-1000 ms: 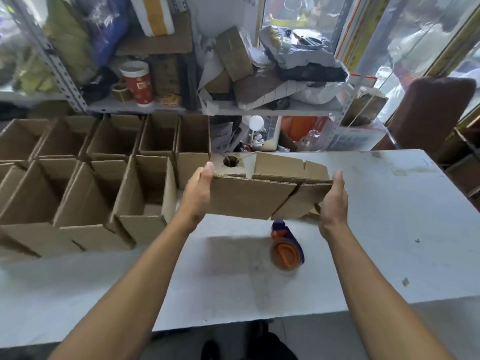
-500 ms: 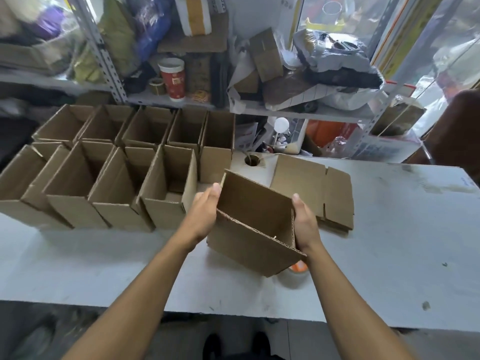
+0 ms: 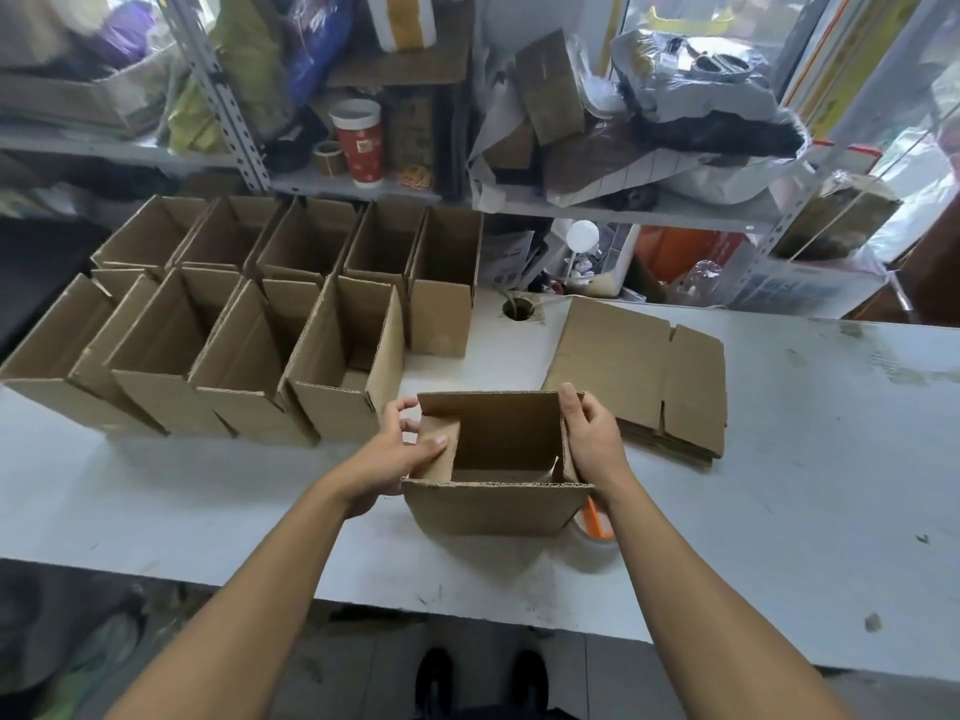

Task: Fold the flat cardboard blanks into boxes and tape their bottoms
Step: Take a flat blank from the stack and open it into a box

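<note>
My left hand point(image 3: 400, 454) and right hand point(image 3: 592, 439) grip the open box point(image 3: 498, 475) near the desk point(image 3: 779, 511) front edge. It half-hides the tape dispenser point(image 3: 595, 522). I count nine finished boxes point(image 3: 291, 324) toward the back-left corner.

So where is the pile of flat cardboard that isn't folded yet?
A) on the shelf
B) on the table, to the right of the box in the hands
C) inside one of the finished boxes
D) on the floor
B: the stack of flat cardboard blanks lies on the white table, just right of the box that both hands hold.
</note>
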